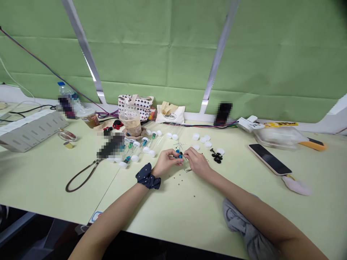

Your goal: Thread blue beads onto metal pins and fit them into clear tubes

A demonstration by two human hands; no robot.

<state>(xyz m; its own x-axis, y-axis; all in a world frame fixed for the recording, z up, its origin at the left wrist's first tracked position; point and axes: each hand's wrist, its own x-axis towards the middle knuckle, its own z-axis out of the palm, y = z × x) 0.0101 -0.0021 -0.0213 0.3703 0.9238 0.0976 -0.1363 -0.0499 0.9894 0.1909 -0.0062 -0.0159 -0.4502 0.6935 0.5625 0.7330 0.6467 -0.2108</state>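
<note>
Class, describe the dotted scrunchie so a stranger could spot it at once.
On the pale green desk, find the person's left hand near the centre. Around that wrist sits a dark blue scrunchie, the only ruffled fabric band, flecked with small white dots.

Creased green backdrop (168, 47), two slanted silver struts (84, 47), white ledge (208, 117), pale green tabletop (51, 180)

Along the back edge of the desk (46, 180) stand two bags (135, 107), two cups (130, 122) and one bottle (65, 94), with one phone (269, 159) near the right edge and two hands (197, 162) and one scrunchie (148, 176) toward the front edge.
</note>
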